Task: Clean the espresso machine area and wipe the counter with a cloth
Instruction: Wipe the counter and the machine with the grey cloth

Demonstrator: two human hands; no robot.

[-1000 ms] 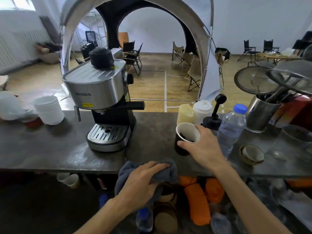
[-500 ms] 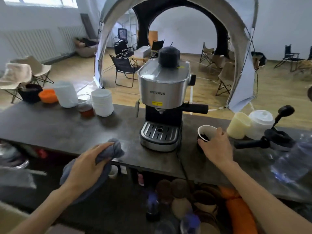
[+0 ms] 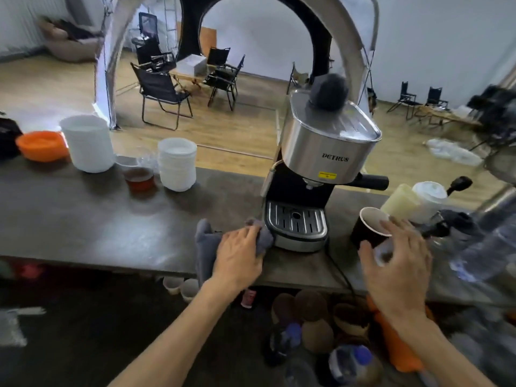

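A steel and black espresso machine (image 3: 324,146) stands on the dark counter (image 3: 97,219), its drip tray (image 3: 296,219) facing me. My left hand (image 3: 240,255) presses a grey cloth (image 3: 205,241) flat on the counter, against the left side of the machine's base. A dark paper cup (image 3: 365,230) with a white inside sits just right of the machine. My right hand (image 3: 396,263) is blurred, with its fingers spread, right in front of the cup and not closed around it.
Left of the machine are two stacks of white cups (image 3: 176,163), a glass of brown liquid (image 3: 138,178) and an orange bowl (image 3: 42,145). Right of the cup stand lidded containers (image 3: 428,194), a black handled tool (image 3: 452,219) and a plastic bottle (image 3: 485,247). The machine's cable (image 3: 339,272) runs over the front edge.
My left hand carried the cloth from below the counter's front edge up onto the counter beside the machine. My right hand let go of the paper cup and drew back.
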